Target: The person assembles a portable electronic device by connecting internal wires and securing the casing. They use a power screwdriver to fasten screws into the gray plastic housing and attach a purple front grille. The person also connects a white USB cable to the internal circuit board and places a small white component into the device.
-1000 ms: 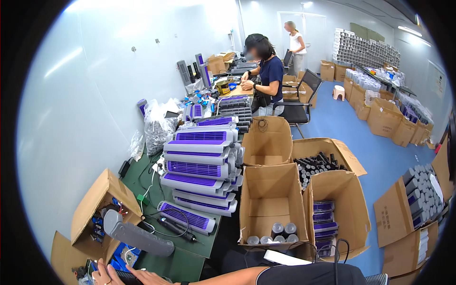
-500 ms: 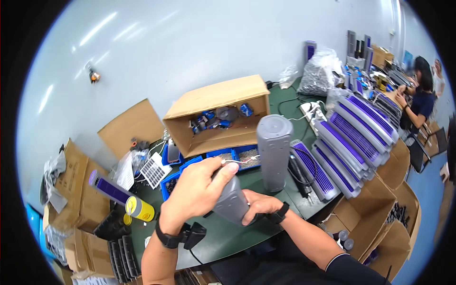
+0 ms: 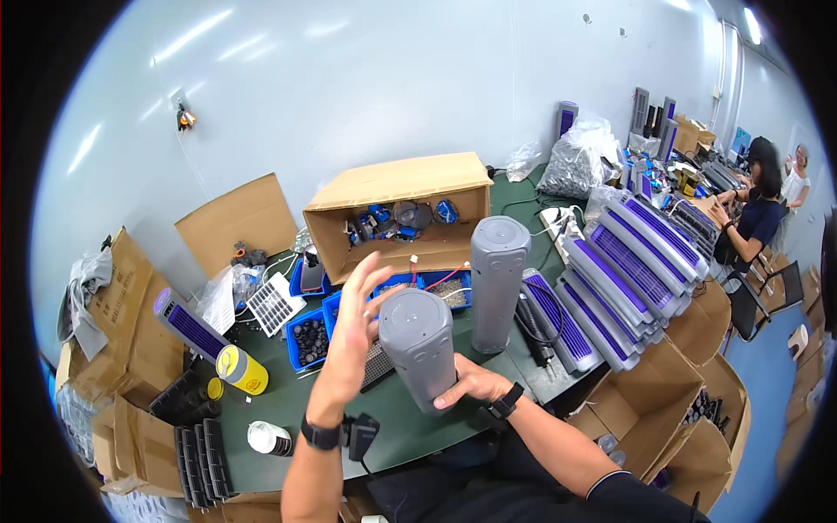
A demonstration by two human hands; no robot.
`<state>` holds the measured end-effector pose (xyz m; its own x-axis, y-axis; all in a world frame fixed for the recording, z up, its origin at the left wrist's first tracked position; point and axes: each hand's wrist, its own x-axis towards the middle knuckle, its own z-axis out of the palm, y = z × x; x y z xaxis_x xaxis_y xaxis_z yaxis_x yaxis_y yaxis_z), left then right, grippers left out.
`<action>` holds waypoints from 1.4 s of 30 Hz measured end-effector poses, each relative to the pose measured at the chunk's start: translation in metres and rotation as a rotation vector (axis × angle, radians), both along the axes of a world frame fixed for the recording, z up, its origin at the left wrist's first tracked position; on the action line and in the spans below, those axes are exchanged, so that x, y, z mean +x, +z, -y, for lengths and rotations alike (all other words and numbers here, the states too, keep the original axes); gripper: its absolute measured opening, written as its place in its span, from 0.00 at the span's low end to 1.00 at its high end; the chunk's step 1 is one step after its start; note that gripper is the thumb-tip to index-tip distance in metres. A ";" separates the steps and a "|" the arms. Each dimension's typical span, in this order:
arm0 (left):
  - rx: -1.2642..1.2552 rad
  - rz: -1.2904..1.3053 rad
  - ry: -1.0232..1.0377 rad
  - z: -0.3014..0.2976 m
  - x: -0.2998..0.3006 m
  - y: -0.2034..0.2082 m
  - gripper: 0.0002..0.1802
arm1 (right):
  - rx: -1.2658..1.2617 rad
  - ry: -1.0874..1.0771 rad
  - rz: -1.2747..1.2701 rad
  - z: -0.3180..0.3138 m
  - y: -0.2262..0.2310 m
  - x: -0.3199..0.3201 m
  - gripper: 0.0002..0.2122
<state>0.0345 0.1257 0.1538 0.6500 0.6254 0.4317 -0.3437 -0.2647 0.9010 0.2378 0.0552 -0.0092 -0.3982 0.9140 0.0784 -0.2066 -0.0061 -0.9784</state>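
A grey tower-shaped housing stands slightly tilted over the green table, its round top facing up. My right hand is wrapped round its lower right side. Beside its left side, my left hand is raised with fingers stretched and apart, holding nothing; whether its fingertips touch the housing is hard to tell. Thin red and white wires with a small connector stick up behind the housing. A second grey housing stands upright just to the right.
Behind are blue bins of small parts and a cardboard box with blue-grey pieces. Purple-and-grey fan towers are stacked at right. A yellow can and a white jar stand at left. Two people work far right.
My left hand has let go of the wire at the housing's top and opened, moving left. The housing has turned more upright, its round top now showing.
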 end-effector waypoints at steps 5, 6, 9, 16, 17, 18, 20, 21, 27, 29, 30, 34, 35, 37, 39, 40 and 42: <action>0.161 -0.171 0.293 0.057 -0.012 -0.037 0.72 | -0.046 0.142 -0.193 0.029 -0.005 -0.034 0.33; 0.116 -0.184 0.370 0.064 -0.010 -0.039 0.68 | -0.081 0.171 -0.184 0.036 -0.005 -0.036 0.32; 0.142 -0.181 0.515 0.069 -0.016 -0.043 0.61 | 0.006 -0.028 0.165 0.055 0.010 -0.029 0.31; 0.032 -0.287 0.724 0.070 -0.068 -0.060 0.54 | 0.481 -1.540 0.697 0.035 0.029 0.000 0.49; 0.022 -0.303 0.735 0.070 -0.072 -0.068 0.53 | 0.589 -1.643 0.860 0.021 0.026 0.000 0.54; 0.015 -0.315 0.738 0.069 -0.071 -0.077 0.53 | 0.533 -1.627 0.822 0.010 0.019 0.004 0.56; 0.066 -0.351 0.776 0.072 -0.075 -0.091 0.53 | 0.416 -1.598 0.748 -0.005 0.005 0.014 0.60; 0.121 -0.369 0.800 0.072 -0.076 -0.100 0.53 | 0.328 -1.534 0.663 -0.002 0.013 0.020 0.57; 0.088 -0.459 0.730 0.085 -0.098 -0.115 0.46 | 0.468 -1.341 0.613 0.004 0.021 0.041 0.52; -0.013 -0.450 0.707 0.079 -0.108 -0.125 0.48 | 0.458 -1.105 0.588 0.025 0.045 0.039 0.57; -0.028 -0.471 0.700 0.074 -0.114 -0.137 0.48 | 0.365 -0.930 0.546 0.045 0.060 0.038 0.58; -0.082 -0.589 0.661 0.076 -0.117 -0.147 0.47 | 0.315 -0.554 0.417 0.094 0.057 0.027 0.59; -0.108 -0.546 0.615 0.073 -0.121 -0.151 0.47 | 0.307 -0.499 0.357 0.098 0.046 0.014 0.58; -0.179 -0.471 0.568 0.068 -0.129 -0.166 0.47 | 0.285 -0.444 0.342 0.105 0.020 -0.005 0.57; -0.245 -0.605 0.619 0.074 -0.103 -0.149 0.50 | 0.232 -0.421 0.420 0.115 -0.017 -0.010 0.56; -0.040 -0.691 0.691 0.056 -0.113 -0.185 0.52 | 0.205 -0.388 0.445 0.117 -0.025 -0.010 0.56; -0.151 -0.765 0.631 0.068 -0.082 -0.151 0.57 | 0.088 -0.393 0.495 0.130 -0.024 -0.011 0.56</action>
<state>-0.0480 0.0573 0.0026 0.2502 0.9652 -0.0761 0.5054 -0.0632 0.8606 0.2270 -0.0752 -0.0330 -0.0430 0.9977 0.0523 0.2999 0.0628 -0.9519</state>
